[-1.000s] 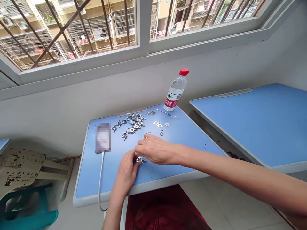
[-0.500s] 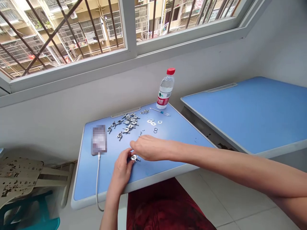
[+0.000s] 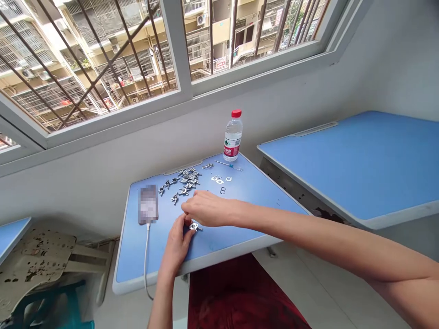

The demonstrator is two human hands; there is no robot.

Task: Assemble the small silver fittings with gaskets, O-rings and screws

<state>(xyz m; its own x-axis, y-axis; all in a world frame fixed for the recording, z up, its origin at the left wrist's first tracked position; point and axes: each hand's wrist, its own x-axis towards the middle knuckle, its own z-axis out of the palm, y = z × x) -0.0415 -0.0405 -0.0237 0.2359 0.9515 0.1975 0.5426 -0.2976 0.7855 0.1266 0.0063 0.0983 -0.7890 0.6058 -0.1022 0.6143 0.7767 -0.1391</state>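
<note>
My left hand (image 3: 177, 241) rests near the desk's front edge, its thumb and fingers closed on a small silver metal fitting (image 3: 194, 226) with a flat flange and short arms. Right above and behind it, my right hand (image 3: 206, 208) is closed in a pinch, fingertips close to the left fingers. What the right fingers hold, if anything, is hidden. Beyond the hands lies a pile of similar metal fittings (image 3: 188, 179). To its right are flat metal gaskets (image 3: 219, 181), dark rings (image 3: 222, 190) and a screwdriver (image 3: 229, 165).
A water bottle (image 3: 232, 137) with a red cap stands at the desk's back corner. A phone (image 3: 148, 204) with a white cable (image 3: 146, 260) lies at the left. Another blue desk (image 3: 360, 160) stands right, across a gap. A stool (image 3: 51, 301) is at lower left.
The camera view has shifted and tilted up slightly. My right hand has moved a little left relative to the fitting; my left hand keeps its hold on it.
</note>
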